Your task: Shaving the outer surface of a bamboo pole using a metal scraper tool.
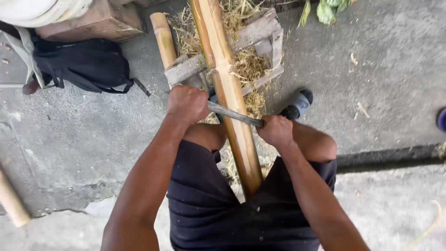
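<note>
1. Looking down from the head camera, a thick bamboo pole (227, 88) runs from between the person's knees away to the far side, where it rests across a low wooden frame (260, 42) on the concrete floor (381, 69).
2. Both hands grasp a two-handled blade (234, 114) laid crosswise over the pole, just near of the frame (it looks like a drawknife, though the metal is partly blurred).
3. Left hand (187, 103): the grip is pressed together in a full fist around the blade's left handle, with the handle itself hidden inside the fingers.
4. Right hand (276, 131): likewise clenched tight on the right end of the blade, knuckles up, nothing else in it.
5. Judging progress: a heap of pale, stringy shavings (246, 60) lies under and around the frame, so a good deal of scraping seems already done. The pole's top face looks smooth and yellow-brown along most of its visible length; how much skin is left on the underside I cannot tell.
6. Around the work: a second, shorter bamboo piece (163, 39) leans at the frame's left side, and another pale length (11, 202) lies at the near left edge.
7. A black backpack (83, 65) sits on the floor to the far left, beside a wooden block (93, 21).
8. A foot in a grey sandal (297, 104) is planted just right of the pole, touching the shavings' edge.
</note>
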